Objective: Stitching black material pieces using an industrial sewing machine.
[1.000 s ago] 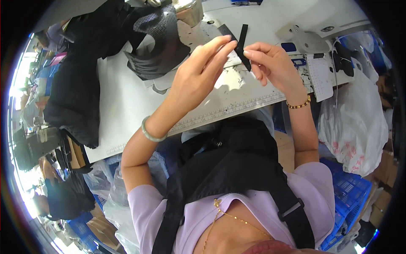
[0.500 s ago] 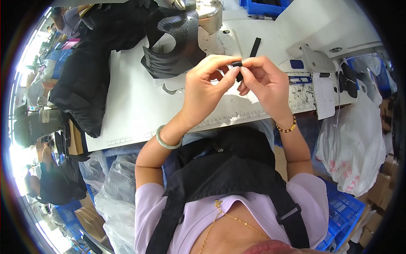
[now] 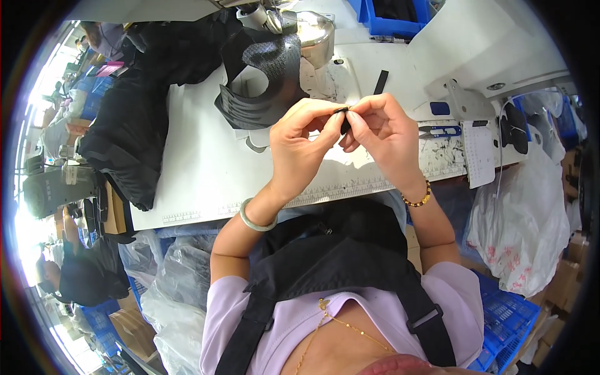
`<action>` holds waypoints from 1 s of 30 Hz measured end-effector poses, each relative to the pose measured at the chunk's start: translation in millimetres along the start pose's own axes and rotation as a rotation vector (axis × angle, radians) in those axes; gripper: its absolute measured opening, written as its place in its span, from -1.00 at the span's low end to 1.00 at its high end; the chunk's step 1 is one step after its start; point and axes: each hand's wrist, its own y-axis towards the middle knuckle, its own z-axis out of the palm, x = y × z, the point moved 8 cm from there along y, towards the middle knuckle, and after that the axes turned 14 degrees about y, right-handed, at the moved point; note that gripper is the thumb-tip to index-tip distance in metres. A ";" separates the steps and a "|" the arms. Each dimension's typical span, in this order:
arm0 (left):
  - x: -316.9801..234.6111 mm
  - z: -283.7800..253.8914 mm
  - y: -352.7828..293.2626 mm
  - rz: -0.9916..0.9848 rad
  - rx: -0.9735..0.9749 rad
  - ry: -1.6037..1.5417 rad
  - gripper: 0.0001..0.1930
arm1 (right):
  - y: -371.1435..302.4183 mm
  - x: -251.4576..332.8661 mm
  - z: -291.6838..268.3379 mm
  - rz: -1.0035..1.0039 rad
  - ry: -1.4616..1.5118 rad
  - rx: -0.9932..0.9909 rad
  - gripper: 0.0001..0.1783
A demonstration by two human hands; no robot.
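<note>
- Your black apron [image 3: 337, 269] fills the lower middle of the frame.
- Just above the frame's centre, your left hand [image 3: 297, 140] pinches a small black strip [image 3: 345, 124] between thumb and forefinger.
- Your right hand [image 3: 390, 137] pinches the same strip from its other side, thumb and forefinger closed; the fingers partly hide it.
- Under both hands spreads the white table [image 3: 206, 156].
- Right of centre, blue-handled snips [image 3: 445, 131] lie near your right hand.
- Upper left of centre rests a dark cut-out fabric piece [image 3: 269, 103].
- Beyond your hands lies another black strip [image 3: 380, 82].
- At the top right of centre stands a blue bin [image 3: 381, 27].
</note>
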 end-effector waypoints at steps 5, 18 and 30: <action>0.8 -4.9 -3.1 -0.031 -0.075 -0.101 -0.89 | 0.8 7.3 2.6 -0.196 -0.236 0.002 -0.79; -11.9 -30.3 -2.2 -0.337 0.252 -0.073 -0.91 | 25.7 25.4 48.1 0.059 -0.315 0.515 -0.60; -12.4 -48.0 4.8 -0.366 0.229 -0.105 -0.88 | 27.4 48.1 62.7 -0.344 -0.721 0.513 -0.70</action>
